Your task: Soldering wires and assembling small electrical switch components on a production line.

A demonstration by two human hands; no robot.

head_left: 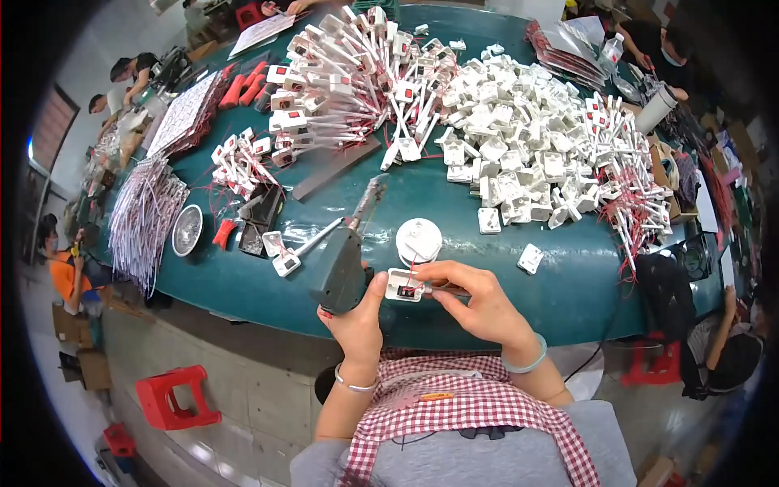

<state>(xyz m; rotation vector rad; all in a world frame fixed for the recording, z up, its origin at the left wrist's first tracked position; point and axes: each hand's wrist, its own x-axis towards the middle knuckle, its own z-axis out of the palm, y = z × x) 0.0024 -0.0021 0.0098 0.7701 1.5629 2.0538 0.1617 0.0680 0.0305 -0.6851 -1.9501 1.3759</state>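
My left hand (357, 325) is closed around a dark grey gun-shaped tool (339, 272). The tool's long, crusted nozzle (370, 199) points away over the table. My left thumb also reaches the near side of a small white plastic housing (393, 286), which has a black part and red wire inside. Closed at the housing's right end, my right hand (483, 304) pinches it between thumb and fingers. Just beyond lies a white round piece (419, 241) with a square part on it. To the left rests another white housing with a stem (284, 260).
Piled on the green table (479, 260) are white housings (519, 138) and wired, stemmed assemblies (333, 89). A metal bowl (187, 230), a dark tray (258, 219) and bundled white sticks (146, 219) lie left. A red stool (177, 398) stands on the floor; other people sit around.
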